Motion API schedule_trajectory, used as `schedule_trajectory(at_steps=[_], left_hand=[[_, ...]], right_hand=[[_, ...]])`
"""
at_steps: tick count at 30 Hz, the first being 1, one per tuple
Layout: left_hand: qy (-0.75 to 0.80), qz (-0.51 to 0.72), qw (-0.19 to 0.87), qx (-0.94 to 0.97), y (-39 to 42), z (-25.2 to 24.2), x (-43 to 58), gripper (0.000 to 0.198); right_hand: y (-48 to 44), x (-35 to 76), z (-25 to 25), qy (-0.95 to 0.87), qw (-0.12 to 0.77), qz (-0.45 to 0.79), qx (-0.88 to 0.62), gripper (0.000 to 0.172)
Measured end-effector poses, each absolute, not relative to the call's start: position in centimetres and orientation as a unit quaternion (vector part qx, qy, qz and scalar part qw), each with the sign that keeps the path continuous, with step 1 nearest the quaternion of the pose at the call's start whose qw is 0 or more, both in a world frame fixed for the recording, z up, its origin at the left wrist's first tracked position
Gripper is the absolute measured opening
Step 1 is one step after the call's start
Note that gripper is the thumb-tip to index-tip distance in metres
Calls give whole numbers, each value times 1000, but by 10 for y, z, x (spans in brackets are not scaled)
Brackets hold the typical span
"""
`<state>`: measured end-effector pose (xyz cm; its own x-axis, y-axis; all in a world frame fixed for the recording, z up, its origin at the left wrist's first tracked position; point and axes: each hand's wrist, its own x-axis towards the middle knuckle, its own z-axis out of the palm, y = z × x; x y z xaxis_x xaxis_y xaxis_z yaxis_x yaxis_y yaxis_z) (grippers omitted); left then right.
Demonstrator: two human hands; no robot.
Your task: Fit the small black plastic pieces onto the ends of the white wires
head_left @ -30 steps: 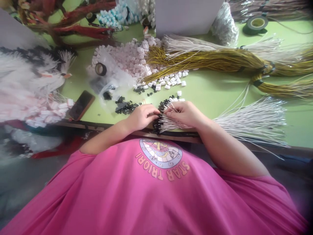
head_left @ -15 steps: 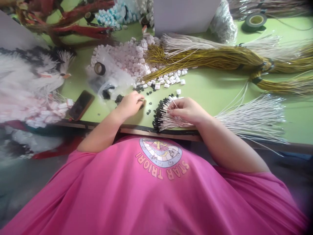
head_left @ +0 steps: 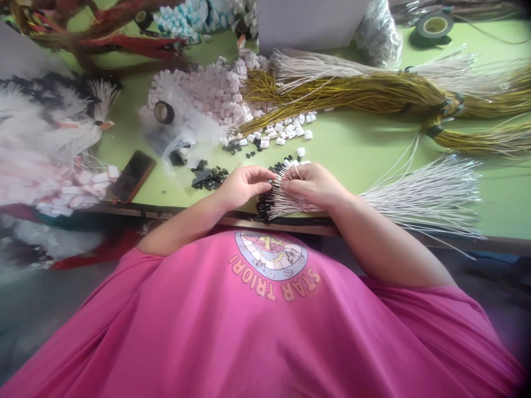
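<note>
My right hand (head_left: 312, 185) grips a fan of thin white wires (head_left: 418, 199) that spreads right across the green table (head_left: 357, 152); the wire ends near my hands carry small black connectors (head_left: 265, 205). My left hand (head_left: 244, 187) pinches a small black connector at the wire tips, touching the fingers of my right hand. A loose heap of black connectors (head_left: 209, 178) lies just left of my left hand.
A pile of white connectors (head_left: 215, 91), a tape roll (head_left: 164, 112) on a clear bag, a phone (head_left: 133, 176), yellow wire bundles (head_left: 373, 97), a white box (head_left: 311, 22) and another tape roll (head_left: 434, 26) crowd the table. White wire bunches (head_left: 41, 138) lie left.
My left hand reached left to the black connector heap half a second ago and has come back to the wire tips held in my right hand.
</note>
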<state>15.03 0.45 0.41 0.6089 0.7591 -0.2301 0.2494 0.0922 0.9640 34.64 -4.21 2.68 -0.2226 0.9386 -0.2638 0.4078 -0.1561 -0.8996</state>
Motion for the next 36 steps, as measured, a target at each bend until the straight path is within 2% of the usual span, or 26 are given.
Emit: schedule_trajectory(at_steps=[11, 28, 32, 36], left_hand=[[424, 233, 592, 644, 2, 1, 152, 23], [428, 239, 592, 639, 0, 1, 154, 21], [447, 236, 574, 645, -2, 0, 154, 23], [461, 236, 597, 612, -5, 3, 156, 25]], right_hand=[[-41, 346, 23, -633, 234, 488, -554, 22], [-41, 347, 20, -648, 243, 494, -527, 21], [-42, 346, 19, -643, 247, 480, -544, 23], [-43, 344, 18, -652, 258, 451, -553, 25]])
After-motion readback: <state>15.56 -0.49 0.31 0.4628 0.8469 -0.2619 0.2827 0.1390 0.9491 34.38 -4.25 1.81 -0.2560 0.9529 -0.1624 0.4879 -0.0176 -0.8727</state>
